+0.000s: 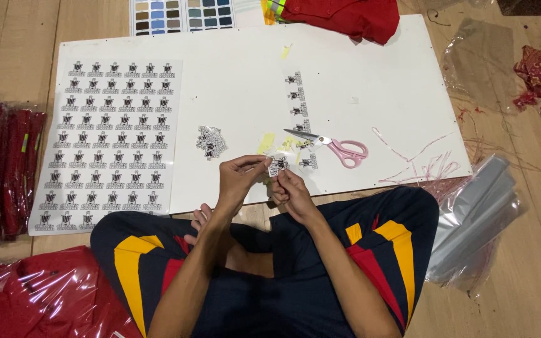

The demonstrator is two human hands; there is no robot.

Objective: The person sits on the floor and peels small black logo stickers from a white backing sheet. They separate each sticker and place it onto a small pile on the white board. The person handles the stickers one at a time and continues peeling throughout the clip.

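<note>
While both hands pinch it, a small black-and-white cut-out sticker (277, 166) hangs over the white board's (370, 81) near edge.
Left hand (238, 178) and right hand (288, 188) close fingertips on it; pink-handled scissors (336, 148) lie just beyond, beside a small pile of cut stickers (211, 142).

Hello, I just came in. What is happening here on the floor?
A person sits cross-legged at a white board. The left hand and right hand together hold one small cut-out sticker between the fingertips. A big sheet of the same stickers lies to the left, a small pile of cut ones in the middle, and pink scissors lie open nearby.
</note>
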